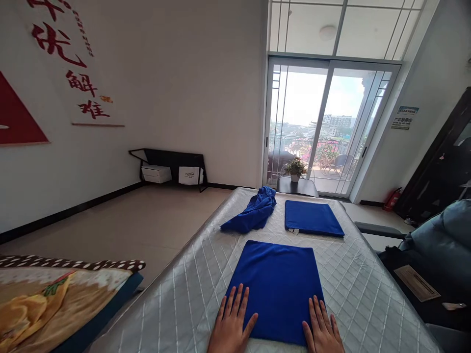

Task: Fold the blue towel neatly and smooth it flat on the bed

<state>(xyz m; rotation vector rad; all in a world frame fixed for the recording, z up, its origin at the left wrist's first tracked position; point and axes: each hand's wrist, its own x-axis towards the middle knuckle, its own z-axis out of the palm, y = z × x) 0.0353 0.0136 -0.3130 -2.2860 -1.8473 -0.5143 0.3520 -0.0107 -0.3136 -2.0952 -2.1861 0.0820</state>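
A blue cloth (277, 289), folded into a flat rectangle, lies on the silver quilted table cover (176, 294) in front of me. My left hand (232, 321) rests palm down on its near left edge, fingers spread. On the near right edge lies my right hand (323, 323), also flat with the fingers stretched out. Just beyond is a second folded blue cloth (314, 219), with a small white tag at its near left side. A crumpled blue cloth (253, 212) sits to the left of that one.
At lower left is a bed with a patterned blanket (73, 294). A dark armchair (441, 240) stands at right, holding a brown card (417, 283). Beyond the table's far end, a potted plant (295, 169) stands before glass sliding doors (324, 127). A black rack (172, 159) stands by the wall.
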